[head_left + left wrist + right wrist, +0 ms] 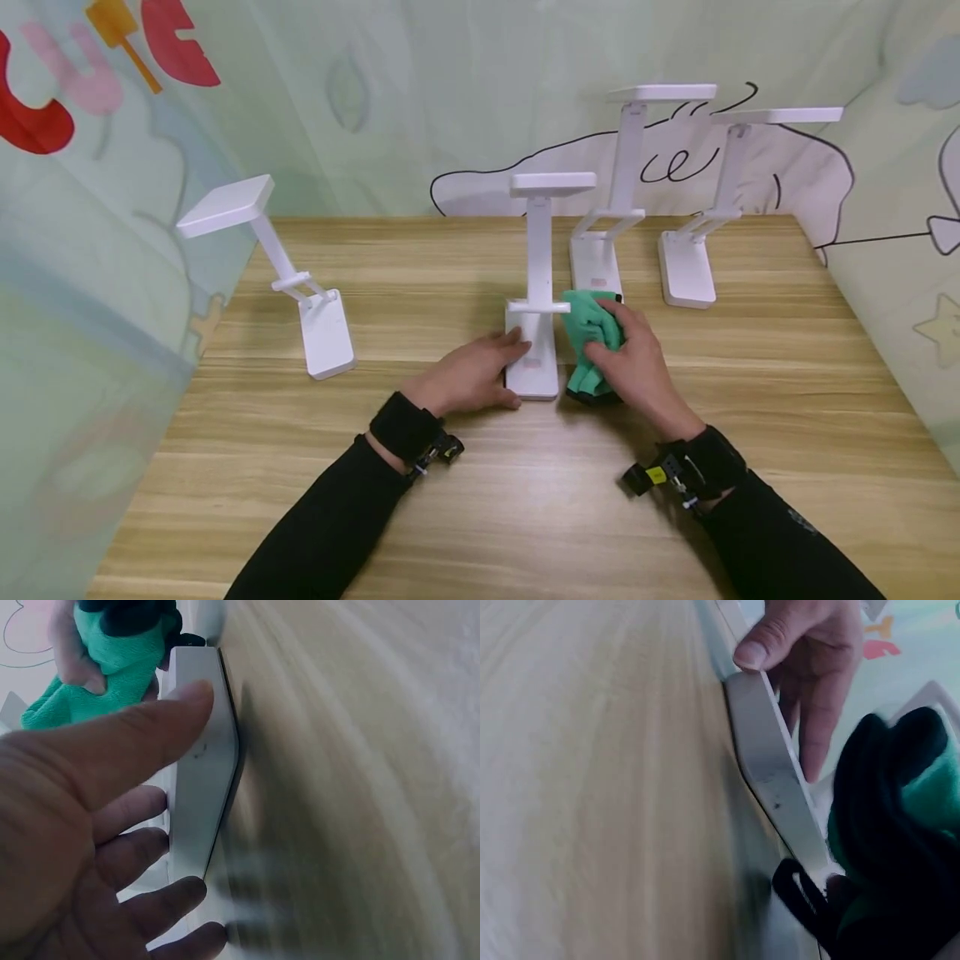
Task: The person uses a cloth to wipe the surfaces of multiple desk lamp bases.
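Observation:
A white desk lamp (540,250) stands in the middle of the wooden table, its flat head raised. My left hand (472,371) holds the left side of its base, fingers over the top. In the left wrist view the thumb (172,720) lies against the base's side face (202,772). My right hand (637,358) grips a bunched green cloth (592,333) with black edging, close beside the base on the right. A black loop (802,892) on the cloth hangs by the base's edge in the right wrist view.
Behind the cloth stands a second white lamp (628,158), with a third lamp (688,267) to its right. Another lamp (326,333) stands at the left of the table (420,267). A printed curtain (420,100) hangs along the back and sides.

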Tool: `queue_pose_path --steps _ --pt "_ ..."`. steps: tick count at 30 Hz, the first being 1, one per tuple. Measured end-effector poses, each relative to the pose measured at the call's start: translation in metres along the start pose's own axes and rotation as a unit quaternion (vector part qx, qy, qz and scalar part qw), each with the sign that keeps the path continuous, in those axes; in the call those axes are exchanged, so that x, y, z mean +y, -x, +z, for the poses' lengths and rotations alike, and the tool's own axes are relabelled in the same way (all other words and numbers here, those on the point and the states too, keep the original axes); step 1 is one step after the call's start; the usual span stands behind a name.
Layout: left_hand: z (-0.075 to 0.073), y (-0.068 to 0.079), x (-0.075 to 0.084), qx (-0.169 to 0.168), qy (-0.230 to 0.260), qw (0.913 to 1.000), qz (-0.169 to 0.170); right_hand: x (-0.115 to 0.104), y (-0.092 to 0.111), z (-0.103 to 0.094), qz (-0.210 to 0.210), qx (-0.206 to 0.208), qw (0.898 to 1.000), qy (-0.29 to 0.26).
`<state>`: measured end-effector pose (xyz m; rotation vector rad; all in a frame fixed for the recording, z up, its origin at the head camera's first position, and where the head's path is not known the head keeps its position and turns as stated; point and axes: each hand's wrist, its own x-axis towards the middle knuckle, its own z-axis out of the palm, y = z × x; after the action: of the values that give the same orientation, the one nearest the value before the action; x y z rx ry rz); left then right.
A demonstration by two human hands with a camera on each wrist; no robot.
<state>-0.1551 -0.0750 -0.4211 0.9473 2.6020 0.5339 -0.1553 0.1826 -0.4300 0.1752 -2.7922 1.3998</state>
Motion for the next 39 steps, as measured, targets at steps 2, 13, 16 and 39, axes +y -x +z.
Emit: queue_pose_path --steps 2,13,16,39 --pt "-0.001 0.001 -0.002 0.012 0.009 0.9999 0.0 0.001 0.0 -0.004 -0.01 -0.006 1.0 0.015" --pt "-0.03 -0.025 -0.031 0.082 0.119 0.983 -0.113 -0.021 -0.005 -0.007 -0.088 -0.141 0.971 0.172" --pt "-0.029 -0.035 -0.037 0.053 0.159 0.981 -0.097 -0.028 -0.01 0.007 -0.132 -0.144 0.958 0.211" --pt "-0.028 -0.045 -0.032 0.01 0.127 0.9826 -0.135 -0.035 -0.005 0.011 -0.14 -0.123 0.936 0.297"
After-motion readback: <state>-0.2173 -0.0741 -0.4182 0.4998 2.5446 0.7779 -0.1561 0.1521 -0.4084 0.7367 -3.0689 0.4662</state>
